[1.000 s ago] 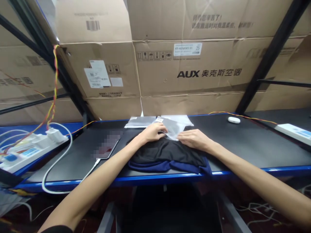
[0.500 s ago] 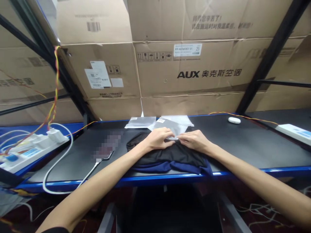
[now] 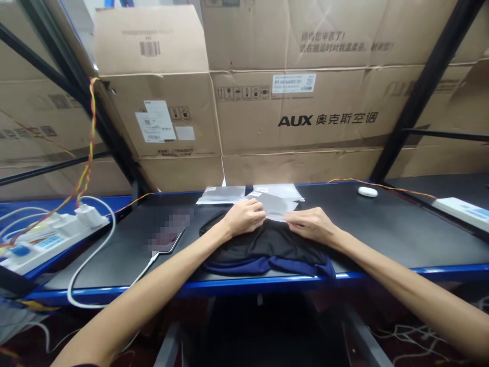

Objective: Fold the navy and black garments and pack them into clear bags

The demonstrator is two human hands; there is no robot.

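Observation:
My left hand (image 3: 246,216) and my right hand (image 3: 308,223) pinch the near edge of a translucent plastic bag (image 3: 274,205) with a small white label, one at each side. The bag lies above the far part of a black cloth (image 3: 263,242), whose near edge shows dark blue fabric (image 3: 248,266). Behind the hands lie two more frosted bags, one at the left (image 3: 221,194) and one at the right (image 3: 280,191). My fingertips are partly hidden by the hands.
A phone (image 3: 170,237), blurred out, lies at the left on a white cable. Power strips stand at the far left (image 3: 49,239) and right (image 3: 464,210). A small white case (image 3: 367,192) sits at the back right. Cardboard (image 3: 324,132) stands behind the table.
My hands have moved apart along the bag's near edge, the left one to the left and the right one slightly to the right. More of that edge shows between them.

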